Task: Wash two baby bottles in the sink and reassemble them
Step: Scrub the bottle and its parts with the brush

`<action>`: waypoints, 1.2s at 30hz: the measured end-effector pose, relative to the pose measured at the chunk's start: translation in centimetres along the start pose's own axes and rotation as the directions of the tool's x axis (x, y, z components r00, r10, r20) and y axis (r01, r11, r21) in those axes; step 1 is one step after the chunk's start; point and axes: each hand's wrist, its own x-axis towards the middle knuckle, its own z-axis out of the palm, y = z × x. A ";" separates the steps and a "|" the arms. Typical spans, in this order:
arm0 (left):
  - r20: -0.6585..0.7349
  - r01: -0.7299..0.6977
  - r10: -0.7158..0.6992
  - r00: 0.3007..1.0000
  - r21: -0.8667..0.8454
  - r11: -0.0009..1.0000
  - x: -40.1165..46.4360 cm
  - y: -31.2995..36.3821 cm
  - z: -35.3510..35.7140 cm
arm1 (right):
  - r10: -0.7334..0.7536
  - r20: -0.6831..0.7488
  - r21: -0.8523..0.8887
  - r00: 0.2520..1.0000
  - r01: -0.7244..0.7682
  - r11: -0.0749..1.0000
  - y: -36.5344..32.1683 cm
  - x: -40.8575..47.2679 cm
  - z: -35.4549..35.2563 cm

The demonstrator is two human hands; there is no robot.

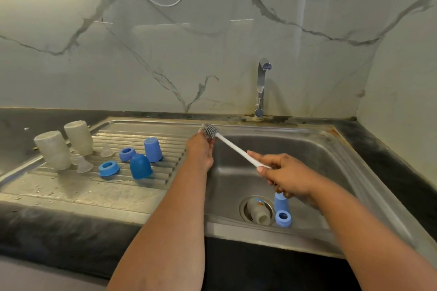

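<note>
A: Head view. What are the fingers doing?

B: My right hand point(287, 176) is curled closed around the white handle of the bottle brush point(233, 147). My left hand point(199, 152) is at the grey bristle head; its fingers look pinched on the bristles, though my knuckles hide how tightly.

A: Where are the bottle parts?

B: Left of my left hand, on the draining board point(59, 186): two cloudy bottles point(53, 150) upside down, two clear teats point(84, 164), two blue collars point(108, 169) and two blue caps point(140, 166). Below my right hand, in the sink point(307, 149), a third bottle point(257, 212) lies over the drain, with another blue cap point(281, 202) and collar point(283, 218) just beside it.

A: Likely faults?

B: A wet handle could slip and the brush drop onto the parts below. The bottle over the drain may hold back water. The upturned bottles could topple if my left arm brushes them.
</note>
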 end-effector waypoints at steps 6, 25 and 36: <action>0.114 -0.045 0.023 0.993 0.191 0.981 -1.4 -1.6 2.2 | -0.033 -0.139 -0.102 0.990 0.019 0.995 0.4 1.5 1.0; 0.153 -0.007 -0.072 0.986 0.460 0.888 -0.1 -2.2 0.9 | -0.005 -0.292 -0.111 0.956 -0.029 0.993 1.7 2.0 -0.7; 0.246 0.198 -0.195 0.949 0.015 0.980 -0.5 -0.6 0.8 | -0.081 -0.216 -0.116 0.973 0.057 0.992 1.5 2.0 -0.7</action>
